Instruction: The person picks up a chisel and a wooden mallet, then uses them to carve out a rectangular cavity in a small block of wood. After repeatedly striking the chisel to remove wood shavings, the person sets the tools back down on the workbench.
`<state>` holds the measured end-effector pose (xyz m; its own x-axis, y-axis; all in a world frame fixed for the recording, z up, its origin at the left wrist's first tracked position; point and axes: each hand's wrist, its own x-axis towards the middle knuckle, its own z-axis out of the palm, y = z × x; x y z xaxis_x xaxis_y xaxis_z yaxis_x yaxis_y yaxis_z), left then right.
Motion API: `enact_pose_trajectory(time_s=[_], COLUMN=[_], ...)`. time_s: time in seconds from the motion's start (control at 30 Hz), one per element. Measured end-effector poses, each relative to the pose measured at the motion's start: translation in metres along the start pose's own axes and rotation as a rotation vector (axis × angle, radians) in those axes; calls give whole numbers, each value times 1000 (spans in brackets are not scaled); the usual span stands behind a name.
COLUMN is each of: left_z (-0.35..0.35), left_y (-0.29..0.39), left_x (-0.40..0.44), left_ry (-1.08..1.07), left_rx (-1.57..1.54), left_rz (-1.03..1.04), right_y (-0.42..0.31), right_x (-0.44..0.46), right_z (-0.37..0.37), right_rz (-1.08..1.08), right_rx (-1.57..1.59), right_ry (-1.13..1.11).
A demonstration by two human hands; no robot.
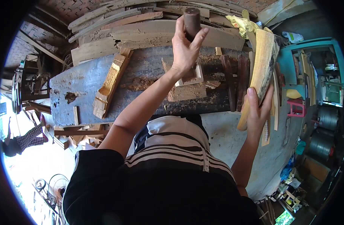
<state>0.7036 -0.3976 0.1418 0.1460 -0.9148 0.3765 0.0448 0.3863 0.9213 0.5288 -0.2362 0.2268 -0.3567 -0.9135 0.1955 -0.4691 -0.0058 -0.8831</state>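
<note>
My left hand is raised over the bench with fingers and thumb wrapped round a dark brown cylinder; its flat round end faces up. At the bench's right end, my right hand grips a long, slightly curved yellowish piece of wood with a dark rough edge, its thumb on the near side. Below my left forearm and wrist, a small pale wooden frame lies on a flat board, partly hidden. Two dark brown wooden pieces lie between that board and my right hand.
The worn dark bench carries a notched wood block on the left. Planks are stacked behind it. A yellow plastic wrapper, pink stool and teal cabinet are at right; a fan stands lower left.
</note>
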Motion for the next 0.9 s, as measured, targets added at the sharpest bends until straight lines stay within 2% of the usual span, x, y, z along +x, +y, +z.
enact_pose_trajectory(time_s=[0.17, 0.23, 0.37, 0.43, 0.5, 0.53, 0.57, 0.63, 0.7, 0.77, 0.8, 0.83, 0.9], left_z=[8, 11, 28, 26, 20, 14, 10, 6, 6, 7, 8, 10, 5], left_y=[0, -16, -12, -8, -15, -18, -17, -22, -16, -11, -7, -12, -14], left_x=[-22, -29, -29, -31, -33, -36, -36, -35, -31, -29, -29, -32, -34], left_ry=[59, 34, 111, 105, 61, -36, -30, -74, -110, -132, -160, -157, -221], left_rx=[13, 67, -32, 13, -28, -12, 90, 161, 203, 313, 255, 190, 196], left_rz=[72, 232, 216, 276, 232, 193, 299, 345, 427, 479, 496, 499, 375], right_y=[4, 4, 9, 13, 9, 9, 6, -10, -26, -48, -57, -61, -55], right_x=[-9, -10, -9, -8, -3, -1, 3, 14, 34, 42, 46, 52, 58], right_z=[10, 13, 16, 16, 16, 17, 17, 18, 19, 22, 24, 26, 31], right_rz=[34, -45, -73, -29, -178, -174, -161, -218, -475, -493, -532, -578, -320], right_rx=[70, 35, 56, 73, -22, -17, -14, 25, 5, 63, 118, -22, -578], right_ry=[2, -12, -93, -68, -102, -107, -84, -168, -134, -122, -138, -165, -459])
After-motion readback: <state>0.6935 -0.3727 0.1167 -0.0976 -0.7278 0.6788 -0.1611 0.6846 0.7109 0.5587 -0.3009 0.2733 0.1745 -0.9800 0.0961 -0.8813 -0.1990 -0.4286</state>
